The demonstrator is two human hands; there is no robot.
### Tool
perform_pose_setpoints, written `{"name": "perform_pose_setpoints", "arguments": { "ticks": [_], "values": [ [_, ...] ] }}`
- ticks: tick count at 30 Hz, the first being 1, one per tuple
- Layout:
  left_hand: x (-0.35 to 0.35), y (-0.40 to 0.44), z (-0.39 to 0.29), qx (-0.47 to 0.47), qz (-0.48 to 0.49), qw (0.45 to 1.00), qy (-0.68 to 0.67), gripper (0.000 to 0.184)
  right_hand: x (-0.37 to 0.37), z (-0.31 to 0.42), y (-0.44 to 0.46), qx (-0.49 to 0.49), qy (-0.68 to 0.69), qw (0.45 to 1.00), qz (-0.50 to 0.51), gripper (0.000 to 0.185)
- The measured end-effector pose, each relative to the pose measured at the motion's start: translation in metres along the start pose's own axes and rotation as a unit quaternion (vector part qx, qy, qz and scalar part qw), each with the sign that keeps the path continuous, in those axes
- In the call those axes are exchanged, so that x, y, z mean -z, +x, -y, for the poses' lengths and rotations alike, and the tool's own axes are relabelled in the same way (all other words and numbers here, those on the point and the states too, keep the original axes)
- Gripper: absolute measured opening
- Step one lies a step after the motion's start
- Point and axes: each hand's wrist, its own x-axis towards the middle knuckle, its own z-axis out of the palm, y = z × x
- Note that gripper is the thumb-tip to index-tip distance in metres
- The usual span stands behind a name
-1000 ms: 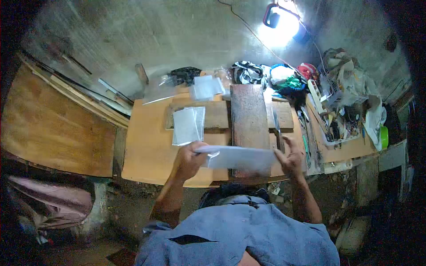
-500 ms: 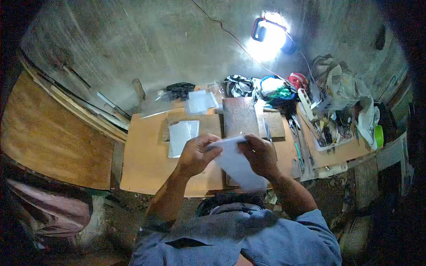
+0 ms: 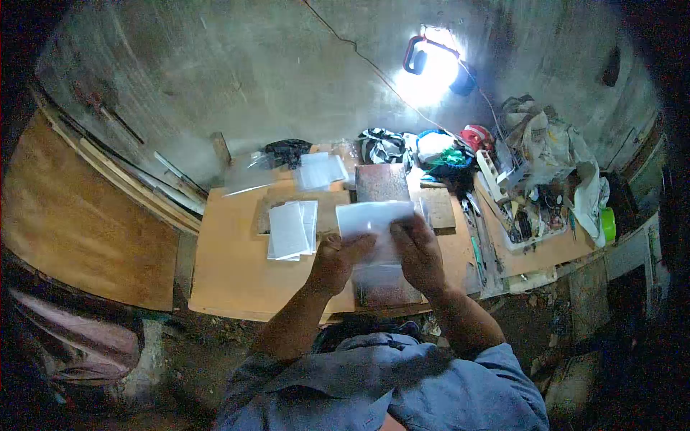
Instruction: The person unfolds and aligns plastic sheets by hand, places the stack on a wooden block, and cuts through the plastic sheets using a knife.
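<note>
Between both hands, above the table, is a thin white sheet [image 3: 374, 213] with a glossy look; its lower part seems see-through, like a plastic sleeve. My left hand [image 3: 335, 262] grips its left side with the thumb across the front. On the right side, my right hand [image 3: 419, 257] pinches it, thumb also on top. Beneath the sheet lies a dark reddish-brown board [image 3: 381, 183], partly covered by it. Left of my hands, a small pile of white sheets [image 3: 286, 231] rests on the table [image 3: 230, 266]. Farther back are clear plastic sleeves [image 3: 320, 172].
A bright work lamp [image 3: 431, 68] is on the wall. At the right stand a tray of tools [image 3: 535, 223], a power strip [image 3: 490, 176] and a green-handled tool [image 3: 476, 251]. Cloths and bags [image 3: 442, 154] line the back. A wooden panel [image 3: 93, 223] leans at the left.
The white sheet has turned from hanging down toward me to lying flatter and facing up. My left hand has moved right and its thumb now lies over the sheet.
</note>
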Motion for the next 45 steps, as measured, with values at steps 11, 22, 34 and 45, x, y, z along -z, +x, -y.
{"name": "perform_pose_setpoints", "arguments": {
  "ticks": [11,22,34,45],
  "values": [
    [-0.002,-0.009,0.002,-0.021,-0.031,0.997,0.072,0.012,-0.006,-0.017,0.0,0.15,-0.107,0.982,-0.048,0.02],
    [-0.001,-0.014,0.001,-0.123,0.02,0.978,0.168,0.025,-0.007,-0.016,-0.002,0.191,-0.122,0.973,-0.03,0.036],
    [0.001,-0.015,-0.025,-0.125,-0.14,0.979,-0.084,0.036,0.004,-0.033,-0.016,-0.03,-0.017,0.995,0.096,0.033],
    [0.053,-0.023,-0.032,-0.186,-0.177,0.947,-0.192,0.038,0.031,-0.112,-0.04,-0.074,0.055,0.992,0.086,0.026]
  ]
}}
